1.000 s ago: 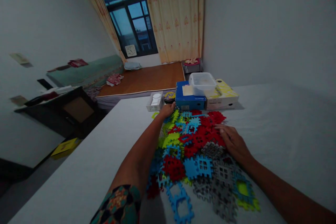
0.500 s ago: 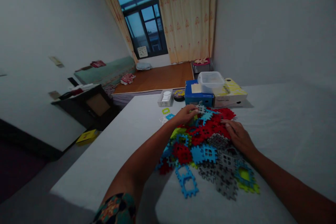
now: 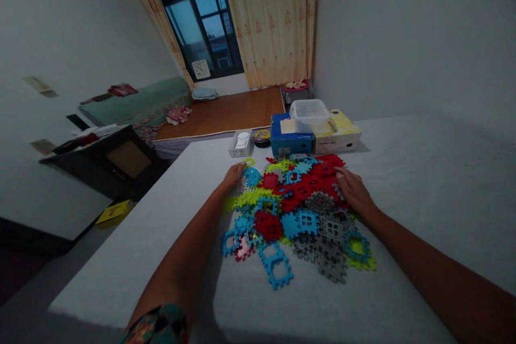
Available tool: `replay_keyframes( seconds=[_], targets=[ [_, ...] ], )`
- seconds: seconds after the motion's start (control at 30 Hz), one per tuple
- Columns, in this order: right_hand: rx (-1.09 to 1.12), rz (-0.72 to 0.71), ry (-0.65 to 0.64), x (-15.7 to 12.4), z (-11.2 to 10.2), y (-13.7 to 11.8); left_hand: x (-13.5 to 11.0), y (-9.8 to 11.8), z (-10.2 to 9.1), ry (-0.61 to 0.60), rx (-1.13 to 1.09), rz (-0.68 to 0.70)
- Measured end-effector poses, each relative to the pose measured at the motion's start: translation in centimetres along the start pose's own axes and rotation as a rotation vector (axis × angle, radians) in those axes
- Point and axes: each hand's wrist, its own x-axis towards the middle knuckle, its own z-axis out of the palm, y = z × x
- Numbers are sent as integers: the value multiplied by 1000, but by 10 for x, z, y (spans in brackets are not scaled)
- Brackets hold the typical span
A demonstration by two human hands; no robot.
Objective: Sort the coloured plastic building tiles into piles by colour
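- Head view: a heap of toothed plastic pieces in red, blue, lime and grey lies across the middle of a white table, well in from the left edge.
- Left hand: at the heap's far-left side, beside a lime frame piece; its fingers are partly hidden, so I cannot tell how far open it is or whether it grips anything.
- Right hand: half-open, fingertips against red pieces on the heap's right side, nothing visibly gripped.
- Blue two-window piece: at the heap's end toward the near edge.
- Toward the far edge, left to right: a small tray with white items, a round tin, a blue box and a yellow-and-white box, with a clear tub on top.
- Writing: dark lettering on the yellow-and-white box and markings on the tin lid, both too blurred to read.
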Motion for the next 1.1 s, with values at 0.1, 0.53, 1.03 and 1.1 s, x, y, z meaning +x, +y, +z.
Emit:
replay_keyframes(
  seconds=[0.1,0.53,1.03,1.1],
  targets=[
    [29,35,-60,2,0,3,-6,19,14,-142,-118,-39],
    [-132,-548,-539,-65,-90,-67,-167,81,-30,-454,351,566],
    [-41,-648,-362,-57,-20,-82,-149,95,20,-314,502,795],
    [8,-595,-302,-46,-15,-89,-137,98,20,-221,492,709]
  ],
)
